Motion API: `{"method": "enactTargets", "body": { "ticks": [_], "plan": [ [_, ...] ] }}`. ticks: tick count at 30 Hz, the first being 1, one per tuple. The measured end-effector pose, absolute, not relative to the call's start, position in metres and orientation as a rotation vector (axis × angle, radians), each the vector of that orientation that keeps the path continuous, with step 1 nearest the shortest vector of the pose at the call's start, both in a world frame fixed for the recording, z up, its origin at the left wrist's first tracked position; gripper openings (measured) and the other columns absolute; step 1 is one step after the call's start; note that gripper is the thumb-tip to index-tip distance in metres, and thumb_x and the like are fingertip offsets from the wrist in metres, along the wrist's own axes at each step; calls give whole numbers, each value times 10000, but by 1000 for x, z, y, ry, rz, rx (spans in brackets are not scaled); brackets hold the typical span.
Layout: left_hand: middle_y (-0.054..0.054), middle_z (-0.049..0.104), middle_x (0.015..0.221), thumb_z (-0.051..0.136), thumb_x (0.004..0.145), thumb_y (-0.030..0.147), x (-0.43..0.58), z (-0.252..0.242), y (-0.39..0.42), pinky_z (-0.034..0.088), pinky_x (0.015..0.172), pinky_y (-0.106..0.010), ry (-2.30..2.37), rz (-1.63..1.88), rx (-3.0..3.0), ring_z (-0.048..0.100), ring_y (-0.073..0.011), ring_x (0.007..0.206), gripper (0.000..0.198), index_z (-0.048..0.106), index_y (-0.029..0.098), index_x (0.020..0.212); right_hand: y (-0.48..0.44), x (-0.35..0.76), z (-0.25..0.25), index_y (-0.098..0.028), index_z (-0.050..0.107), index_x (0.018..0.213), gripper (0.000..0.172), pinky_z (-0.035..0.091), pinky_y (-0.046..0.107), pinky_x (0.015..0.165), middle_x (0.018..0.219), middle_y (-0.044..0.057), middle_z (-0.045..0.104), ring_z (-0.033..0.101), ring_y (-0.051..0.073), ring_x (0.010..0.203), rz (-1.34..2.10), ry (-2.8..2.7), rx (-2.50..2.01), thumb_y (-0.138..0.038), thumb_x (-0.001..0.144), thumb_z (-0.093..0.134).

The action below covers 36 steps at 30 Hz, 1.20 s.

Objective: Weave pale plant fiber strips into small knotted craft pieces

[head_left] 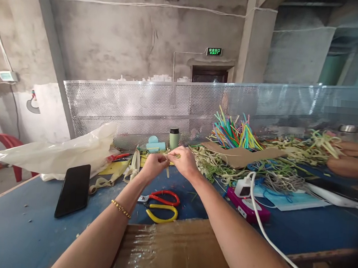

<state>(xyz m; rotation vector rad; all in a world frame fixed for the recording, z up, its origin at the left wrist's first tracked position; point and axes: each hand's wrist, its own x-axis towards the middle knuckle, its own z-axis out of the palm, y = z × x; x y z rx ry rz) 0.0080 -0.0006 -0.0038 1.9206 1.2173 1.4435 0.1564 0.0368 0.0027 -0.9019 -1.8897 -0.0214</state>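
My left hand (pixel 152 165) and my right hand (pixel 184 162) meet above the blue table (pixel 16 228), both pinched shut on a thin pale green leaf strip (pixel 168 171) held between them. A short end of the strip hangs down between the hands. A gold bead bracelet (pixel 121 208) sits on my left wrist. Just below the hands lie red-handled scissors (pixel 164 197) and yellow-handled scissors (pixel 161 214).
A black phone (pixel 73 189) and a white plastic bag (pixel 64 150) lie at left. A cardboard box (pixel 170 252) is in front of me. Leaf strips (pixel 213 163), coloured strips (pixel 232 133), a green flask (pixel 174 138), a charger with white cable (pixel 244 187) and another person's arms (pixel 351 160) are at right.
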Motion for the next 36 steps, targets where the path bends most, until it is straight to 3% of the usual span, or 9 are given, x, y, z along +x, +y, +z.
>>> {"method": "enactTargets", "body": {
  "ticks": [2, 4, 8, 17, 21, 30, 36],
  "plan": [
    [54, 413, 477, 627, 692, 258, 10, -3, -2, 241, 492, -237, 1193, 1418, 1890, 362, -81, 485, 193, 551, 156, 547, 35, 155, 3, -191, 717, 705, 103, 444, 300, 777, 804, 52, 724, 634, 194, 793, 53, -1869, -846, -196, 785, 653],
    [49, 470, 483, 657, 693, 261, 11, -3, -4, 267, 484, -231, 1167, 1400, 1801, 414, -86, 463, 122, 645, 140, 685, 34, 155, 4, -171, 680, 708, 113, 445, 273, 696, 736, 41, 709, 623, 170, 703, 178, -1833, -789, -186, 789, 602],
    [-29, 665, 634, 709, 694, 269, 13, -1, -8, 354, 506, -234, 1086, 1409, 1595, 591, -136, 542, 293, 708, 119, 945, 34, 155, 3, -157, 630, 694, 166, 418, 243, 580, 656, 38, 673, 599, 153, 609, 383, -1707, -768, -280, 794, 579],
    [-60, 707, 679, 787, 624, 255, 14, 2, -8, 450, 655, -267, 863, 1601, 1435, 620, -153, 666, 211, 748, 115, 777, 35, 151, 1, -158, 637, 691, 206, 447, 256, 580, 679, 62, 701, 626, 171, 626, 551, -1643, -796, -354, 751, 619],
    [-46, 675, 620, 788, 592, 244, 14, 2, -6, 430, 610, -255, 869, 1653, 1388, 588, -136, 609, 178, 710, 118, 691, 32, 151, 3, -165, 614, 694, 188, 436, 253, 577, 655, 32, 672, 584, 148, 590, 628, -1666, -722, -347, 740, 623],
    [-26, 614, 539, 758, 607, 259, 13, 7, -10, 283, 487, -234, 923, 1490, 1483, 441, -84, 472, 174, 661, 122, 651, 26, 150, 5, -181, 567, 649, 190, 380, 252, 583, 622, 15, 618, 534, 140, 590, 351, -1687, -844, -300, 797, 581],
    [-21, 609, 528, 744, 598, 232, 14, 6, -10, 304, 512, -238, 938, 1477, 1513, 467, -95, 496, 140, 668, 126, 647, 20, 148, 6, -186, 549, 635, 184, 388, 264, 609, 640, 29, 624, 546, 156, 619, 325, -1654, -948, -264, 798, 583]
  ]
}}
